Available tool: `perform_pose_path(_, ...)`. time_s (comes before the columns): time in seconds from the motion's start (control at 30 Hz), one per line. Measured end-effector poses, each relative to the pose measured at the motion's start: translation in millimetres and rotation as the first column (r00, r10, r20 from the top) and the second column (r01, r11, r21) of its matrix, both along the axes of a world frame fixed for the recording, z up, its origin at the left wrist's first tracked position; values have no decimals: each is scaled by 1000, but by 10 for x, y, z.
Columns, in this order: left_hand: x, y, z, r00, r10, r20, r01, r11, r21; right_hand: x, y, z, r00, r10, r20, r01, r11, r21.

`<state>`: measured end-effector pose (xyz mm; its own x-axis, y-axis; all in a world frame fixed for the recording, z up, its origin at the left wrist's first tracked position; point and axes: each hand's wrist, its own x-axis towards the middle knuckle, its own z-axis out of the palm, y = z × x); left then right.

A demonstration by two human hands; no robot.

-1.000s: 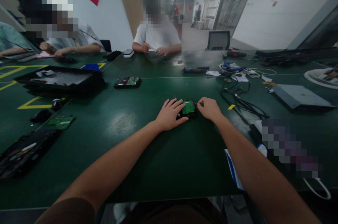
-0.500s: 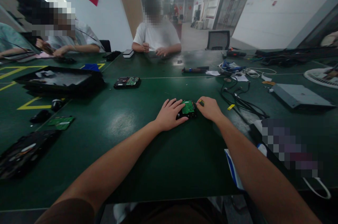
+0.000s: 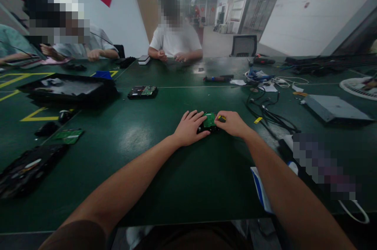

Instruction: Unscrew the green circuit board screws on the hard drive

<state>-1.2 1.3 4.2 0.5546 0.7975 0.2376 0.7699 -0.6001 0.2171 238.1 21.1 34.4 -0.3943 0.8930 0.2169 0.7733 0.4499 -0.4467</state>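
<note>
A hard drive (image 3: 209,119) with a green circuit board on top lies flat on the dark green table (image 3: 188,179). My left hand (image 3: 191,127) lies over its left end, fingers spread across the top and thumb along the near edge. At the drive's right end, my right hand (image 3: 231,123) is closed in a pinch around a small yellow-and-black screwdriver (image 3: 222,118). Its handle shows between the fingers, while the tip is hidden. The right fingertips are at the edge of the board.
A second hard drive (image 3: 143,92) lies further back, left of centre. On the left are a black tray (image 3: 67,89), a loose green board (image 3: 69,136) and a black casing (image 3: 29,167). Black cables (image 3: 265,112) and a grey metal box (image 3: 335,107) lie right. Co-workers (image 3: 176,41) sit opposite.
My right hand has shifted slightly left with the screwdriver, from beside the drive's right end onto it. My left hand stays on the drive. A co-worker's hand at the left has moved right.
</note>
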Motion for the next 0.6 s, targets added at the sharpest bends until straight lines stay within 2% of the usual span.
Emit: perform_pose_path(0.6, -3, 8, 7, 1000, -13, 2, 13, 1000, -6, 4, -18, 9, 999, 5, -37, -5, 1000, -2)
